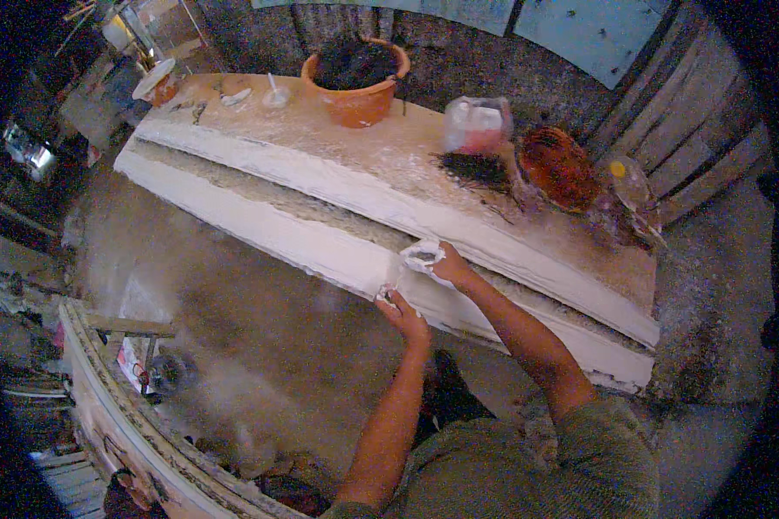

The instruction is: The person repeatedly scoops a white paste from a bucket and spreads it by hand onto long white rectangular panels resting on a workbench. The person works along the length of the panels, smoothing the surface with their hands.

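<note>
A long white plaster-like strip point(320, 251) runs slantwise along the near edge of the table, with a second white band point(346, 186) beyond it. Between the bands lies a rough brownish-grey groove point(260, 186). Midway along, my right hand point(446, 265) is over the near band, its fingers coated white and curled in a ring; what they hold, if anything, is not clear. My left hand point(402, 317) is at that band's front edge, white on its bent fingertips. A thin white smear joins the band between both hands.
On the table point(389, 143) stand an orange tub point(359, 104) of dark material, a clear container point(478, 125), a reddish-orange basin point(558, 169) and a dark fibrous heap point(476, 169). A curved pale moulding point(117, 415) stands at lower left. Corrugated sheeting point(692, 121) rises behind right.
</note>
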Motion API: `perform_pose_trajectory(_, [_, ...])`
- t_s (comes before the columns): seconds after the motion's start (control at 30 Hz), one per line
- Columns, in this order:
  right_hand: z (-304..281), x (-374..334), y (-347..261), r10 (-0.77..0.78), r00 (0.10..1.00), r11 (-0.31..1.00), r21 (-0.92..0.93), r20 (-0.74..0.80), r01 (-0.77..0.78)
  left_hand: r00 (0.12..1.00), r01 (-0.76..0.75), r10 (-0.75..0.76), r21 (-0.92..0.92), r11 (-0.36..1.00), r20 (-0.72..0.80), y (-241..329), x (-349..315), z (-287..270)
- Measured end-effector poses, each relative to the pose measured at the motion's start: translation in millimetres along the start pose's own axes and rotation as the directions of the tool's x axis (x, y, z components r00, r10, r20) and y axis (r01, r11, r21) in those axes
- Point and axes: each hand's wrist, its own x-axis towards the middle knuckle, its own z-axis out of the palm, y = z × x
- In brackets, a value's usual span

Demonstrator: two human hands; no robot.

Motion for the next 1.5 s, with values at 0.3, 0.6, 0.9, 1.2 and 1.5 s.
perform_pose_trajectory(0.3, [-114.7,-80.8,185.8,-0.315,0.946,0.947,-0.044,0.081,0.319,0.987,-0.007,-0.049,0.344,0.939,0.152,-91.3,-178.5,48.6])
perform_pose_trajectory(0.6, [-354.9,-235.0,330.0,-0.379,0.922,0.908,-0.160,0.082,0.387,0.959,0.125,-0.140,0.078,0.989,0.247,-206.2,-447.0,175.0])
perform_pose_trajectory(0.9, [-416.6,-298.4,400.1,0.007,0.997,0.949,-0.313,-0.077,-0.031,0.875,0.094,-0.259,0.382,0.919,0.408,-251.0,-539.7,183.0])
perform_pose_trajectory(1.2, [-333.5,-259.4,430.6,0.065,0.998,0.972,0.227,-0.014,-0.060,0.829,0.012,-0.191,0.325,0.945,0.526,-244.2,-446.8,132.4])
perform_pose_trajectory(1.5, [-369.1,-291.0,519.0,-0.031,0.952,1.000,-0.010,-0.303,0.029,0.799,-0.027,-0.207,0.378,0.926,0.565,-306.1,-499.3,172.7])
